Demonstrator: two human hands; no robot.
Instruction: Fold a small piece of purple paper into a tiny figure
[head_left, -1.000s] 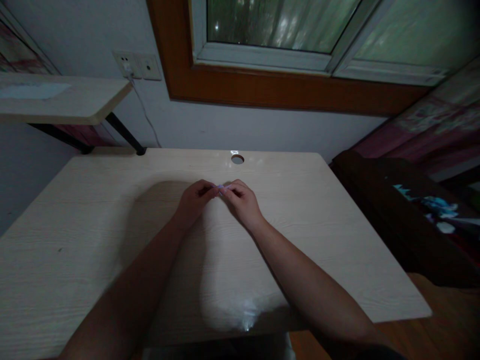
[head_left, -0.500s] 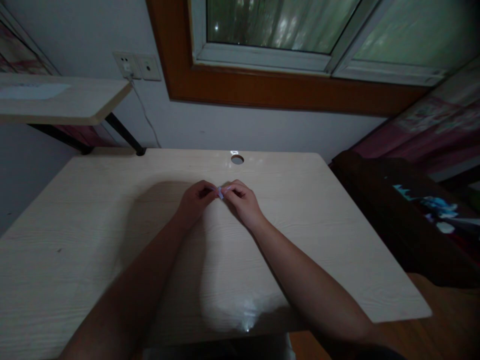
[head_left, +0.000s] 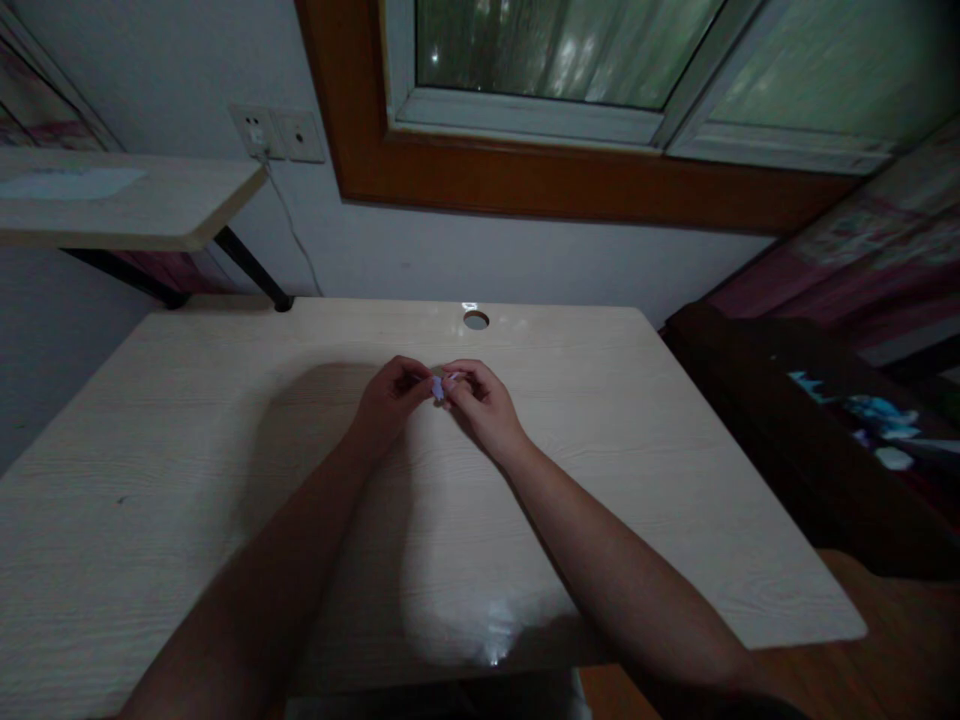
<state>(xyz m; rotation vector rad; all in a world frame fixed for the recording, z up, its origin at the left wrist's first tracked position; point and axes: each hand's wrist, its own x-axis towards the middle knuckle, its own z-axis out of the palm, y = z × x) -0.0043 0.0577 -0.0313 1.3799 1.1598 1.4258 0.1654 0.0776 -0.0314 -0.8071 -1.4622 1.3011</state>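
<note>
Both hands meet over the far middle of the pale wood-grain desk (head_left: 600, 420). Between their fingertips is a small, light purple-white piece (head_left: 438, 388), perhaps paper, too small to name surely. My left hand (head_left: 390, 400) pinches its left side with thumb and forefinger. From the right, my right hand (head_left: 484, 405) is closed on it too, thumb on the near side and fingers curled behind. A thin pale bit of it shows between the right thumb and forefinger. The fingers hide much of the piece.
A raised shelf (head_left: 135, 225) on black legs stands at the left, with a white sheet (head_left: 71, 183) on it. A cable (head_left: 289, 215) hangs from the wall socket (head_left: 255, 133). Near the desk's back edge is a round hole (head_left: 475, 320). Dark furniture (head_left: 750, 420) stands to the right.
The small piece has turned a little between my fingertips and shows a wider face. My right fingers have shifted their pinch slightly; both arms stay almost in place.
</note>
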